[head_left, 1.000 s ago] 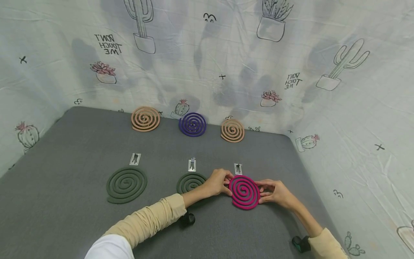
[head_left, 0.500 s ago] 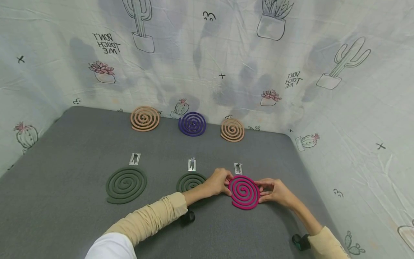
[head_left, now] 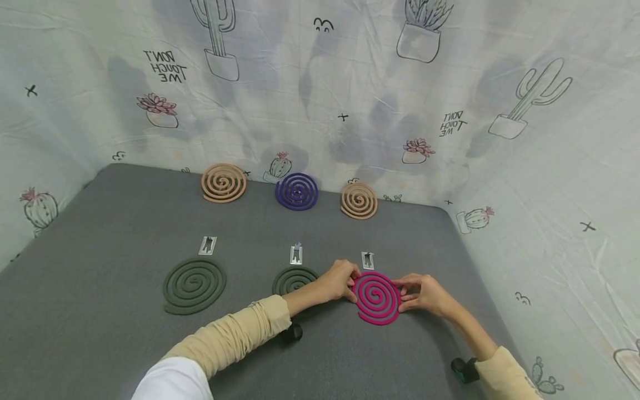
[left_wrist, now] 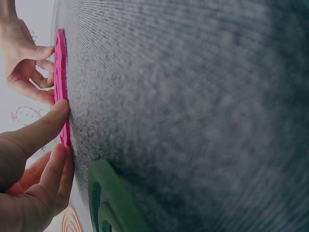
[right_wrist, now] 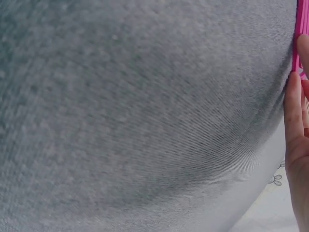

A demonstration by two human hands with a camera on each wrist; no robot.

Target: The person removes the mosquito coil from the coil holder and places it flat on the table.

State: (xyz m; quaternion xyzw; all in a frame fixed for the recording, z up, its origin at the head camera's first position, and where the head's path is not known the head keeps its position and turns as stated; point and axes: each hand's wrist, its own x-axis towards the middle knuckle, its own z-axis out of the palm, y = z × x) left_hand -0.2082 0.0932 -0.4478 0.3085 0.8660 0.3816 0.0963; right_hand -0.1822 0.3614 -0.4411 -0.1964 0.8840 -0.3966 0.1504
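A pink mosquito coil (head_left: 377, 298) lies flat on the grey cloth surface, in front of a small metal coil stand (head_left: 368, 260). My left hand (head_left: 334, 281) holds its left edge with thumb and fingertips. At the opposite edge, the fingertips and thumb of my right hand (head_left: 426, 295) grip the rim. The left wrist view shows the pink coil (left_wrist: 61, 82) edge-on, low over the cloth, between both hands. A dark green coil (head_left: 293, 278) lies beside it, partly hidden under my left wrist. Only a sliver of the pink coil (right_wrist: 300, 26) appears in the right wrist view.
Another green coil (head_left: 195, 285) lies at left, with a metal stand (head_left: 207, 245) behind it. A second stand (head_left: 296, 255) is behind the middle coil. Along the back edge lie a tan coil (head_left: 223, 183), a purple coil (head_left: 297, 191) and another tan coil (head_left: 359, 201), before printed cloth walls.
The pink coil has shifted very slightly toward me, with both hands keeping hold of its edges. The other coils and stands stay where they were.
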